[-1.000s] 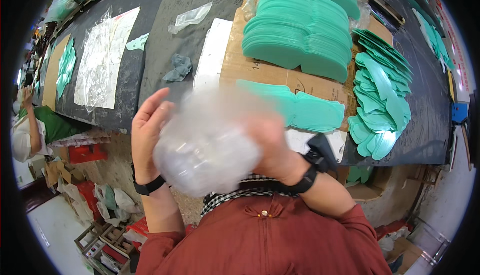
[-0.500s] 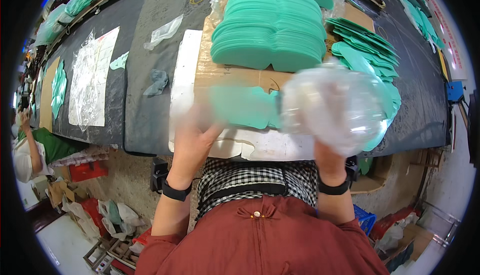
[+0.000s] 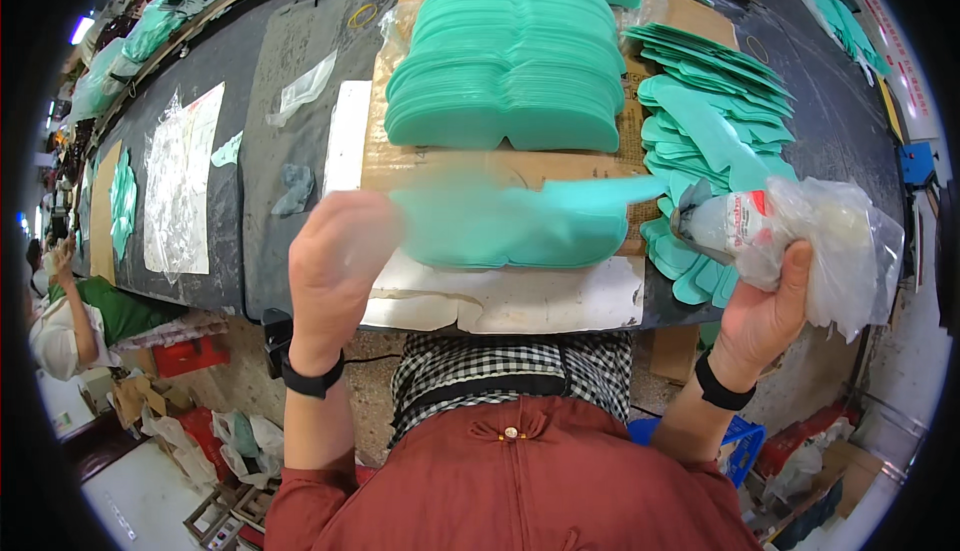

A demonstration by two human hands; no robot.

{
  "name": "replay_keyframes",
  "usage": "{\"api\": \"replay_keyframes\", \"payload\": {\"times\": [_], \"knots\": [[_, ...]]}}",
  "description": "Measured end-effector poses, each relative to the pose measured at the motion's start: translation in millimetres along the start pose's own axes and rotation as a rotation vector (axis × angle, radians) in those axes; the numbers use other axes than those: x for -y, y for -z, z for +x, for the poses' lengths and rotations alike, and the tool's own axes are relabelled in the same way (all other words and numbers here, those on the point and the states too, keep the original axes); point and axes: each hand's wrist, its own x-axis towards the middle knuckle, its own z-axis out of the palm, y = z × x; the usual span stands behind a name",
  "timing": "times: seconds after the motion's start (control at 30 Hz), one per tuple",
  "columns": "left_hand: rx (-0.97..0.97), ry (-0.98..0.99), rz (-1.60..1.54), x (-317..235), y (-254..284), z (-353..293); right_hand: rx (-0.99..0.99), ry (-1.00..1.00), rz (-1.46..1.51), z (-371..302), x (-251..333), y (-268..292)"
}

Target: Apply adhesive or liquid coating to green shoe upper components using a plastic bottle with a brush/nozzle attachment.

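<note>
Here, my left hand is at a green piece and my right is on a bagged object

My left hand (image 3: 335,251) is curled narrow, its blurred fingertips at the left end of a thin, glossy green sheet piece (image 3: 590,193); whether they pinch it, I cannot tell. The piece spans a low layer of flat green lobed pieces (image 3: 560,246) on brown corrugated cardboard (image 3: 385,168). My right hand (image 3: 765,311) grips a white, red-marked object wrapped in clear plastic (image 3: 745,223), beside the loose pile of green pieces (image 3: 700,151). I judge the step in hand to be handling a single piece; the next move seems to call for a steady left hand, with the wrapped object clear of the pile.
</note>
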Motion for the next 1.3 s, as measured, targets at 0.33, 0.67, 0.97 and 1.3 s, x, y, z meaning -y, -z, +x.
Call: {"api": "replay_keyframes", "payload": {"times": [0.33, 0.67, 0.97, 1.3], "knots": [[0.280, -0.316, 0.549, 67.4, 28.9, -13.8, 0.169, -0.038, -0.184, -36.1, -17.1, -25.7], [0.293, -0.355, 0.565, 63.9, 21.6, -17.2, 0.829, 0.278, -0.277, -83.2, -84.4, -124.6], [0.047, -0.242, 0.685, 55.1, 44.3, -53.1, 0.790, 0.126, -0.402, -71.6, -70.2, -104.8], [-0.225, -0.022, 0.545, 53.5, 73.8, -71.7, 0.906, -0.251, -0.165, -104.6, -72.8, -118.5]]}}
